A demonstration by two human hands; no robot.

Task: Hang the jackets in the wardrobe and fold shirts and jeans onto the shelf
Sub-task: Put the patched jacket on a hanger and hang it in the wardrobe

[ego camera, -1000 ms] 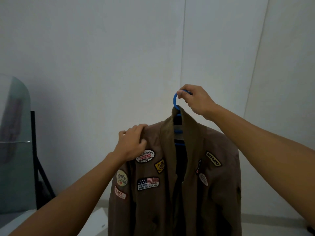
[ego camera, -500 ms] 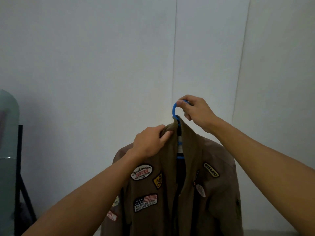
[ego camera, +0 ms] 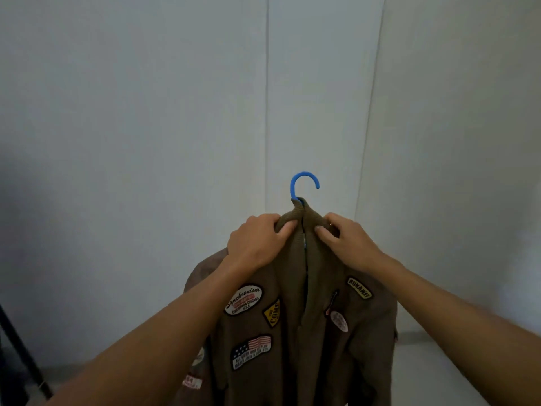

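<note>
**Both hands gripping the collar of a patched jacket on a blue hanger**

The fingers (ego camera: pixel 288 227) of the left hand (ego camera: pixel 257 244) curl over the left edge of the ribbed collar (ego camera: pixel 301 212), thumb tucked against the fabric; the right hand (ego camera: pixel 348 244) mirrors this, thumb and fingers pinching the collar's right edge. The two hands lie just beside each other, with the jacket's front opening between them. Both forearms reach in from the lower corners and cover part of the shoulders.

The brown jacket (ego camera: pixel 307 332) is held up in front of the person, front facing the camera, its lower part cut off by the frame. Sewn patches show on the chest: an oval "Synchronism" patch (ego camera: pixel 243 298), a yellow diamond patch (ego camera: pixel 272 312), a flag patch (ego camera: pixel 251 350) and a "RUNAWAY" patch (ego camera: pixel 359 287). The blue hanger hook (ego camera: pixel 303 183) rises free above the collar, touched by neither hand; the hanger's body is hidden inside the jacket.

Behind stands a pale wall (ego camera: pixel 131 112) with two vertical panel seams (ego camera: pixel 267 98). A dark slanted bar (ego camera: pixel 23 353) crosses the lower left corner.
</note>
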